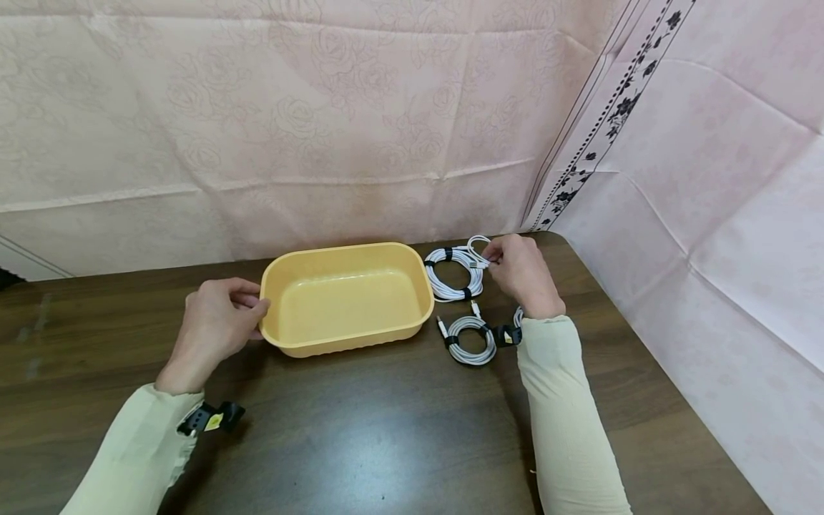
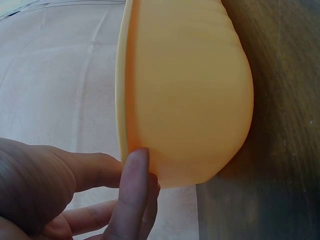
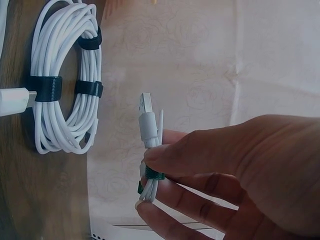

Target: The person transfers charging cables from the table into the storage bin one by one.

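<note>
The left hand [image 1: 215, 318] pinches the yellow tub [image 1: 347, 304] by its rim on the surface [image 1: 309, 422], while the right hand [image 1: 523, 272] pinches a small white cable bundle [image 3: 151, 190] near the larger white coil [image 3: 47, 115] right of the tub.

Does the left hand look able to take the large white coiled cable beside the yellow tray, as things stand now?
Probably not directly: the left hand holds the left end of the yellow tray, and the tray lies between it and the large white coiled cable.
</note>
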A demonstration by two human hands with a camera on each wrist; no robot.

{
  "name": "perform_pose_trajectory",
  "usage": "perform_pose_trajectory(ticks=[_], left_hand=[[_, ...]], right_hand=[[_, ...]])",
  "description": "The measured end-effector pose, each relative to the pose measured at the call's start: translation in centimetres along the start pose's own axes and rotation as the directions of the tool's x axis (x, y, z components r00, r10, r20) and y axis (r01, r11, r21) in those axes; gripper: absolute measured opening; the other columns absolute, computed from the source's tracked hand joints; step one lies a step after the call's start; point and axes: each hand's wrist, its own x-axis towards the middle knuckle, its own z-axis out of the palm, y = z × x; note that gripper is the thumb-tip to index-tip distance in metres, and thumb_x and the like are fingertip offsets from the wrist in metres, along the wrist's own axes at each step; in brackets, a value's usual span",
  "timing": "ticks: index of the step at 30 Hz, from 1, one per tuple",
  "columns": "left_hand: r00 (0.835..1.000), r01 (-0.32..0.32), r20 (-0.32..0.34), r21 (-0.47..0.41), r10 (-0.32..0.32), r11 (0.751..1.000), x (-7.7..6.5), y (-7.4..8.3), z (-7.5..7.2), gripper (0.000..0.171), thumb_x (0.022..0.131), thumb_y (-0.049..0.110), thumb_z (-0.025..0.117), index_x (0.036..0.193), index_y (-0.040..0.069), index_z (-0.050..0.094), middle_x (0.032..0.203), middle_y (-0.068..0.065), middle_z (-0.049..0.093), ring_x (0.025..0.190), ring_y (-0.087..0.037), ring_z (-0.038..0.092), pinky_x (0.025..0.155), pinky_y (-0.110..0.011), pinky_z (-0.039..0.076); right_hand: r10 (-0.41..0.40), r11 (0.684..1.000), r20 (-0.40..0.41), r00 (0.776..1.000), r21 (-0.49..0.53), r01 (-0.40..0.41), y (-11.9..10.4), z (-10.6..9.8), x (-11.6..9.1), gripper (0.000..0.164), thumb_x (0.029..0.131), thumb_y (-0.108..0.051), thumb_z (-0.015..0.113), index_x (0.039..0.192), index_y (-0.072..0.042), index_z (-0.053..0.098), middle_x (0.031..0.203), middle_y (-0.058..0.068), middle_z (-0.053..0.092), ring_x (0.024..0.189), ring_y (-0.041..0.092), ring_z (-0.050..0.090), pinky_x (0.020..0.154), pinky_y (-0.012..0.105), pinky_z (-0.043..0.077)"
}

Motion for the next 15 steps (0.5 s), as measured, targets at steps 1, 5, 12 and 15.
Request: perform_pose_trajectory(ticks=[1,5,12,15], left_hand=[[1.000,0.000,-0.001,0.001,0.000,1.000,-0.01,0.02,0.00,0.036,0.097,0.015,0.063,0.125,-0.009,0.063,0.107,-0.025,0.068,0.067,-0.014,0.072,0.060,-0.032,0.064],[1.000,0.002,0.002,0.002,-0.002,1.000,0.00,0.01,-0.01,0.036,0.097,0.014,0.063,0.125,-0.009,0.063,0.107,-0.026,0.067,0.067,-0.014,0.072,0.060,-0.032,0.065],[1.000,-0.001,0.001,0.006,0.001,1.000,-0.08,0.02,-0.07,0.036,0.097,0.014,0.062,0.125,-0.009,0.063,0.107,-0.026,0.067,0.067,-0.015,0.072,0.059,-0.030,0.064],[1.000,0.001,0.000,0.008,-0.001,1.000,-0.09,0.04,-0.07,0.036,0.097,0.014,0.062,0.125,-0.009,0.063,0.106,-0.026,0.067,0.067,-0.015,0.072,0.058,-0.028,0.064]], right_hand=[[0.000,1.000,0.000,1.000,0.000,0.000,-0.04,-0.01,0.00,0.027,0.085,0.007,0.056,0.096,-0.004,0.078,0.091,0.011,0.072,0.085,0.026,0.060,0.076,0.039,0.052],[-0.006,1.000,-0.002,1.000,-0.002,0.006,-0.19,0.06,0.00,0.027,0.085,0.008,0.056,0.095,-0.005,0.078,0.090,0.010,0.072,0.084,0.025,0.060,0.075,0.040,0.052],[-0.001,1.000,-0.002,1.000,-0.010,0.001,-0.48,0.18,0.01,0.027,0.086,0.007,0.056,0.096,-0.005,0.078,0.093,0.010,0.073,0.085,0.025,0.061,0.075,0.040,0.052],[-0.002,1.000,-0.006,1.000,-0.009,0.002,-0.54,0.21,0.04,0.027,0.087,0.006,0.055,0.096,-0.005,0.078,0.094,0.010,0.074,0.085,0.025,0.061,0.076,0.040,0.052]])
